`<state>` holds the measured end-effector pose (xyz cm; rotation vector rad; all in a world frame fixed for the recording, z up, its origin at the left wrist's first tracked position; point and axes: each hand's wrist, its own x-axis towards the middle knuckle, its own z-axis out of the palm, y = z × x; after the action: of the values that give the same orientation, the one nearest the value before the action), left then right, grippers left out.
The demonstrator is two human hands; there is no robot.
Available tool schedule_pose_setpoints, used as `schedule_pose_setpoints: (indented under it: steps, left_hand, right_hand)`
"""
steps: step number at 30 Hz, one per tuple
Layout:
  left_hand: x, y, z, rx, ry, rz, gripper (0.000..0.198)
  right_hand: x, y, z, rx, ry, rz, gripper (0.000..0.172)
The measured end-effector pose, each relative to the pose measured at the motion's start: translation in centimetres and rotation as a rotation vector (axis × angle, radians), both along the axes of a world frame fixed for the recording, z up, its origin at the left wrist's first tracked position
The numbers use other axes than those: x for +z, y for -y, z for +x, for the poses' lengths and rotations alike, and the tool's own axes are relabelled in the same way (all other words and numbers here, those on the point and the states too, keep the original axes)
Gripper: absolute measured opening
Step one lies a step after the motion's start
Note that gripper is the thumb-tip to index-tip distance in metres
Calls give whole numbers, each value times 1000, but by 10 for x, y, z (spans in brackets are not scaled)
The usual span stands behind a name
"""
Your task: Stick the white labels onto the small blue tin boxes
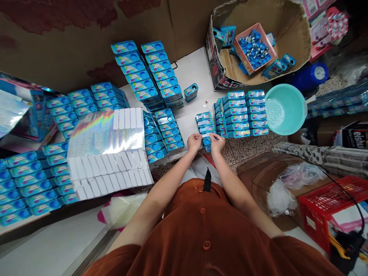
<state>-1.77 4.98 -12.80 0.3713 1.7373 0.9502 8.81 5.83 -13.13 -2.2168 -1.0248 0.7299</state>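
Observation:
My left hand [194, 142] is closed in a pinch at the left side of a short row of small blue boxes [205, 122]. On the row's right side my right hand [217, 143] also pinches, its fingertips over a box near the front. A shiny strip shows on the box top between the hands; whether my fingers hold it is too small to tell. Farther right stand rows of blue boxes with shiny tops [237, 111]. Left of my hands are blue boxes with round recesses [169, 130]. A shiny sticker sheet [106, 134] with peeled white strips lies over more boxes.
A single blue box [191, 92] stands on the white table [197, 69]. Behind it, a cardboard carton [230, 76] holds a pink box [240, 51] of small blue and silver pieces. A turquoise basin [296, 111] with white bits and a red crate [313, 214] are at right.

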Motion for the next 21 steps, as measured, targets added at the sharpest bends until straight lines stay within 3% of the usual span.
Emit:
schedule_pose_setpoints:
  steps: [8,13,21]
  left_hand:
    - [3,0,1,-19,-79,-8,4]
    - [4,1,1,-37,-84,-12,6]
    - [5,2,-3,-90,-143,14,4]
  right_hand:
    - [11,2,-16,-89,125,-12,17]
    - [7,1,-13,-152,136,-19,40]
    - [1,-2,-10,-202,25,-94,41]
